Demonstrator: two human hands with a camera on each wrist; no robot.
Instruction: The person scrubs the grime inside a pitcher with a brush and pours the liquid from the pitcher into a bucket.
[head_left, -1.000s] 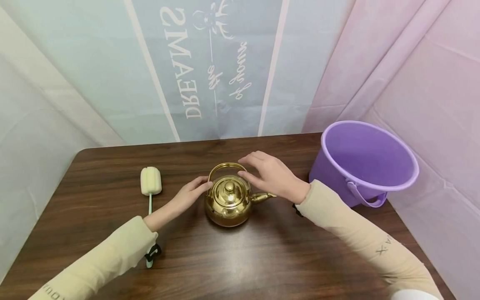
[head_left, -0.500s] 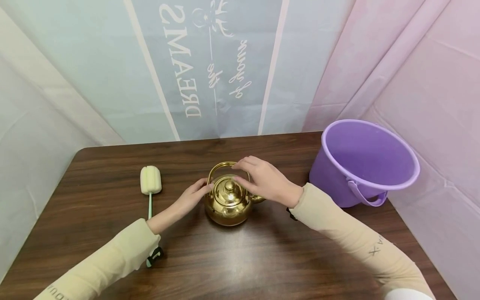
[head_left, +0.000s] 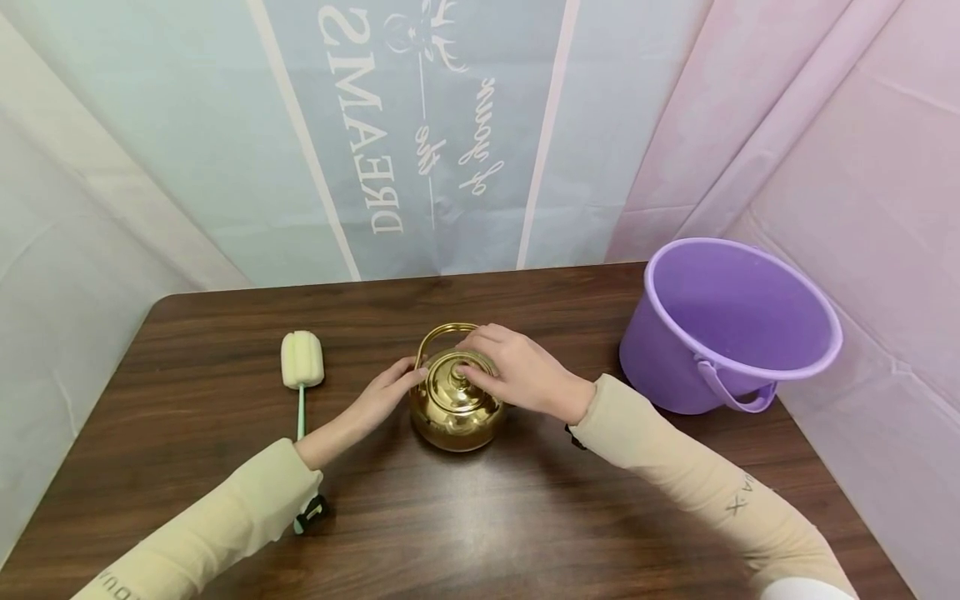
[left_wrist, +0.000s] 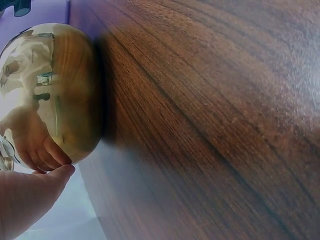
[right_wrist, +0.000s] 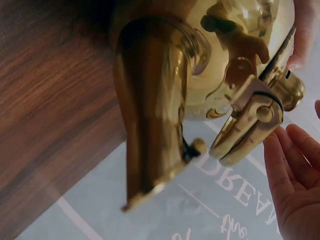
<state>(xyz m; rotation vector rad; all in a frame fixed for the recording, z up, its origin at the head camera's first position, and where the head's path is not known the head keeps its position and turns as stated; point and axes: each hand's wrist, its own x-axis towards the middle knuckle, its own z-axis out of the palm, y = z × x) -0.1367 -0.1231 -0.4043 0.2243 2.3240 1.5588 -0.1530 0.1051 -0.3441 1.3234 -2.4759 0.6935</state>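
Note:
A shiny gold kettle stands upright on the table with its lid on and its arched handle raised. My left hand rests on the kettle's left side near the base of the handle; the left wrist view shows the thumb against the body. Over the lid hovers my right hand, its thumb close to the knob in the head view. The right wrist view has its extended fingers beside the handle. The right hand hides the spout from the head camera.
A purple bucket stands at the right rear of the wooden table. On the left lies a sponge brush with a thin green stem, partly under the left forearm. A printed cloth hangs behind the table.
My right hand has moved left and slightly down, from beside the handle to over the lid. The left hand stays at the kettle's side, and the kettle has barely moved.

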